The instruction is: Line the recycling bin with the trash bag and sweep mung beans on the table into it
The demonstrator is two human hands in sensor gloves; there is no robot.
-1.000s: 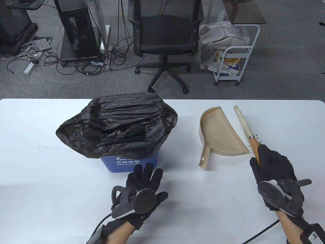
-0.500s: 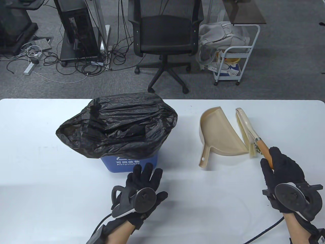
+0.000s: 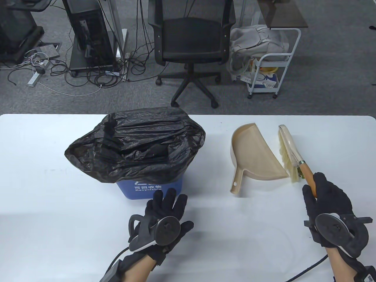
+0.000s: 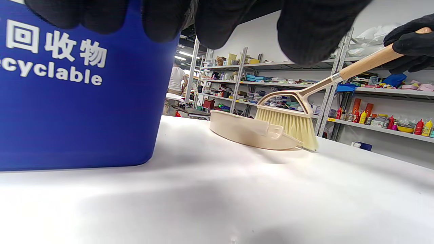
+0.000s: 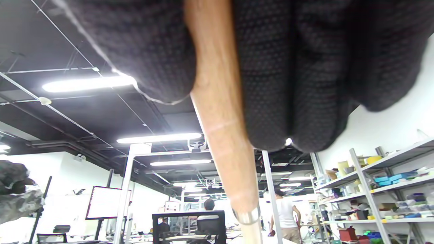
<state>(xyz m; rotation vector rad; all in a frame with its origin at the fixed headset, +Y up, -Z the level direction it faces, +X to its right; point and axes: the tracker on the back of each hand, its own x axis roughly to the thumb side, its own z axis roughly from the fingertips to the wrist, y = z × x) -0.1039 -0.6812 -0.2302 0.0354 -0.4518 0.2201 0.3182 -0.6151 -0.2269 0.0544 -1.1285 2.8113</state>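
A blue recycling bin (image 3: 149, 188) (image 4: 67, 101) stands on the white table (image 3: 44, 205), with a black trash bag (image 3: 138, 144) draped over its top. My left hand (image 3: 166, 202) lies flat with straight fingers just before the bin's front wall. My right hand (image 3: 323, 191) grips the wooden handle (image 5: 220, 118) of a hand brush (image 3: 289, 152) (image 4: 291, 118). Its pale bristles touch the table at the right edge of a beige dustpan (image 3: 255, 152) (image 4: 247, 132). A few mung beans (image 3: 300, 175) show beside the bristles near the handle.
Beyond the table's far edge stand a black office chair (image 3: 191, 38), a white cart (image 3: 270, 67) and a computer tower (image 3: 88, 32) with cables on the floor. The wrist views show shelves (image 4: 373, 91) and people (image 5: 284, 213) far off.
My right hand has turned the brush so its bristles face the dustpan and has shifted it slightly right. The left hand, bin and dustpan have not moved.
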